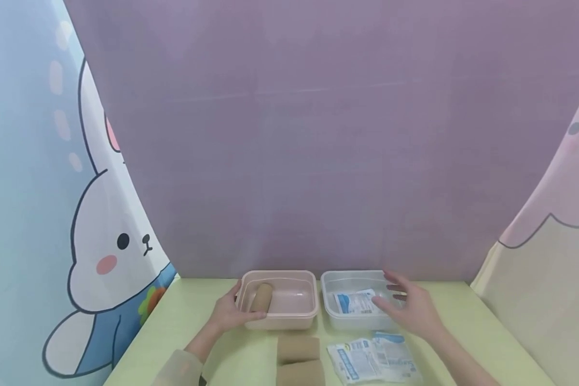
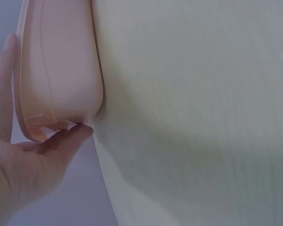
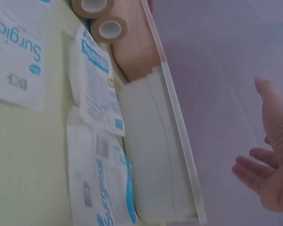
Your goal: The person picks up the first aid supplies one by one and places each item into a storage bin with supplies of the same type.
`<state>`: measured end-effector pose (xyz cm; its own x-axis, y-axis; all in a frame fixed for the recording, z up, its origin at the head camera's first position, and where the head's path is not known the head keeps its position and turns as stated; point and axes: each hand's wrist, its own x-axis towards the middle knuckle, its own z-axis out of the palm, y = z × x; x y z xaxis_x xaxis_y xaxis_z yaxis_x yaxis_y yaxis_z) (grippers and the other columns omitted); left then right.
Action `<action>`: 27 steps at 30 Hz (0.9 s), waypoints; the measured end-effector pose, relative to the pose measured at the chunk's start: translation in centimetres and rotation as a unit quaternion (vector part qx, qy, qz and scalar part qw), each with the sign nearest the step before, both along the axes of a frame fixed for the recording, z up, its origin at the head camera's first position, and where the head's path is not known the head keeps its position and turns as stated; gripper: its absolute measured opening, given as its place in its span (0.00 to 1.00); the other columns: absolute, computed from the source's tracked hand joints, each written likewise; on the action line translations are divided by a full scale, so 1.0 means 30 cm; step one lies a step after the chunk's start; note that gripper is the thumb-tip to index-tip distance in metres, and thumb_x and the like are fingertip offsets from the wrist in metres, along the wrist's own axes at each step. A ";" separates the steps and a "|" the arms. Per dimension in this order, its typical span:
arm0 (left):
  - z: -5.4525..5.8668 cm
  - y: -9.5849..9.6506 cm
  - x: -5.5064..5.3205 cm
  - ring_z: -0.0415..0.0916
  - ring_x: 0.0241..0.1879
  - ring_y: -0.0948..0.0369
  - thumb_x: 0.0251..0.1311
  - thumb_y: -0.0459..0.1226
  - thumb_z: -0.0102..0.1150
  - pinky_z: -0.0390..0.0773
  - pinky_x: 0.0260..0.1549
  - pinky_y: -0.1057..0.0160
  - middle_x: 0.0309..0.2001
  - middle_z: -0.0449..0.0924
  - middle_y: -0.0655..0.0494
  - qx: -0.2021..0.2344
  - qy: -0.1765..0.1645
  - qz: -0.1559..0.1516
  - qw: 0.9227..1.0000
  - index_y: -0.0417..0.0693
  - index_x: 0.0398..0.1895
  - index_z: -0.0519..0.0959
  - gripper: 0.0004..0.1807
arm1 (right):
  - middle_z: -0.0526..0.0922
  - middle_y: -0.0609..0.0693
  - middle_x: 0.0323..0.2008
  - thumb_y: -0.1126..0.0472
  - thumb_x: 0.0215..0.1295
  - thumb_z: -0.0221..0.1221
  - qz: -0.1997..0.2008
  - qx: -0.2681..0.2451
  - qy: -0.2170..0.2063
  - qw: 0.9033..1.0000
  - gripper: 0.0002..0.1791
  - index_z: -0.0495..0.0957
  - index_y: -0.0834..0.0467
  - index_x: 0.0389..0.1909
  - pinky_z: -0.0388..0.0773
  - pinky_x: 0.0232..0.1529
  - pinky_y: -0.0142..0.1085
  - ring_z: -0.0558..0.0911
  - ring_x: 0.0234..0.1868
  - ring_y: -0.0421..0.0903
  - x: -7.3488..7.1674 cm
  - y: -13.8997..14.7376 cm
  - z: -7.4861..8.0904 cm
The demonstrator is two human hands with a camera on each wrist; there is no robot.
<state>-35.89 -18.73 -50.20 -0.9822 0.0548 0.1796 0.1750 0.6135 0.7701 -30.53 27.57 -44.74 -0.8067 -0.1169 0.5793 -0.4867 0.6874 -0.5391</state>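
My left hand (image 1: 228, 312) grips the left end of a pink plastic container (image 1: 294, 320). Its thumb lies over the front rim; the other fingers bend against the end wall in the left wrist view. A tan roll (image 1: 262, 298) lies inside. Beside it stands a whitish translucent container (image 1: 354, 321) holding a white-and-blue packet (image 1: 359, 303). At that container's right end is my right hand (image 1: 415, 311), thumb and fingers spread, nothing held. In the right wrist view this hand (image 3: 269, 165) appears apart from the container's rim.
Two tan rolls (image 1: 299, 349) with white cores lie before the pink container. White-and-blue packets (image 1: 354, 360) marked "Surgical" lie in front of the whitish one on the yellow tabletop (image 1: 241, 359). A purple-grey backdrop (image 1: 289, 161) rises behind, with printed cloth (image 1: 116, 257) at the sides.
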 end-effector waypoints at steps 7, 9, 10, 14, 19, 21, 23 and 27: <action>0.000 0.001 0.000 0.82 0.62 0.38 0.39 0.53 0.89 0.87 0.57 0.43 0.64 0.79 0.25 -0.001 0.007 -0.001 1.000 0.28 0.82 0.54 0.73 | 0.90 0.55 0.56 0.55 0.59 0.78 0.052 -0.012 0.019 0.998 0.33 0.81 0.59 0.65 0.91 0.48 0.42 0.91 0.48 0.51 0.015 -0.121 -0.036; 0.000 0.002 0.002 0.82 0.62 0.38 0.39 0.52 0.89 0.87 0.57 0.44 0.65 0.78 0.25 0.001 0.004 0.001 1.000 0.29 0.82 0.54 0.73 | 0.90 0.54 0.56 0.56 0.59 0.79 0.072 -0.010 0.017 0.997 0.33 0.81 0.58 0.65 0.91 0.49 0.41 0.90 0.49 0.46 0.023 -0.154 -0.044; 0.000 0.002 0.002 0.82 0.62 0.38 0.39 0.52 0.90 0.87 0.57 0.43 0.65 0.78 0.25 0.000 0.004 0.002 1.000 0.29 0.82 0.54 0.73 | 0.90 0.54 0.57 0.56 0.59 0.78 0.084 -0.010 0.011 0.996 0.33 0.81 0.58 0.65 0.91 0.51 0.42 0.90 0.50 0.45 0.027 -0.171 -0.051; -0.001 -0.002 0.004 0.81 0.63 0.36 0.39 0.53 0.89 0.86 0.58 0.42 0.65 0.77 0.23 -0.005 0.004 0.003 1.000 0.29 0.82 0.54 0.73 | 0.90 0.53 0.58 0.55 0.60 0.78 0.129 -0.014 -0.013 0.991 0.31 0.83 0.56 0.64 0.90 0.52 0.42 0.90 0.51 0.41 0.051 -0.240 -0.087; -0.003 -0.005 0.009 0.81 0.63 0.36 0.39 0.52 0.89 0.86 0.59 0.42 0.66 0.77 0.24 -0.002 0.000 0.005 1.000 0.29 0.82 0.54 0.73 | 0.90 0.49 0.57 0.50 0.62 0.76 0.180 0.018 -0.032 0.983 0.30 0.82 0.52 0.64 0.91 0.50 0.43 0.90 0.49 0.44 0.088 -0.326 -0.158; -0.001 -0.004 0.010 0.81 0.63 0.36 0.39 0.52 0.89 0.86 0.59 0.42 0.66 0.77 0.24 0.000 -0.001 0.005 1.000 0.29 0.82 0.54 0.73 | 0.90 0.48 0.57 0.50 0.63 0.75 0.204 0.037 -0.036 0.978 0.29 0.82 0.50 0.65 0.90 0.50 0.42 0.90 0.50 0.45 0.097 -0.353 -0.188; 0.004 -0.002 0.012 0.81 0.63 0.36 0.39 0.52 0.89 0.85 0.59 0.41 0.66 0.76 0.23 0.001 0.001 0.002 1.000 0.28 0.82 0.54 0.73 | 0.90 0.48 0.56 0.51 0.64 0.75 0.221 0.049 -0.042 0.973 0.28 0.82 0.50 0.64 0.90 0.51 0.42 0.89 0.51 0.46 0.106 -0.374 -0.209; 0.010 0.003 0.014 0.79 0.65 0.35 0.40 0.52 0.89 0.84 0.60 0.40 0.68 0.74 0.22 0.001 0.005 -0.003 1.000 0.27 0.82 0.54 0.73 | 0.90 0.45 0.54 0.51 0.61 0.76 0.230 0.074 -0.033 0.970 0.29 0.83 0.53 0.63 0.88 0.52 0.40 0.87 0.52 0.42 0.125 -0.404 -0.230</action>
<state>-35.48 -18.65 -49.91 -0.9802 0.0601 0.1887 0.1856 0.6111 0.7695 -26.77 15.45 -51.64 -0.6839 -0.5508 0.4784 -0.7284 0.4773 -0.4916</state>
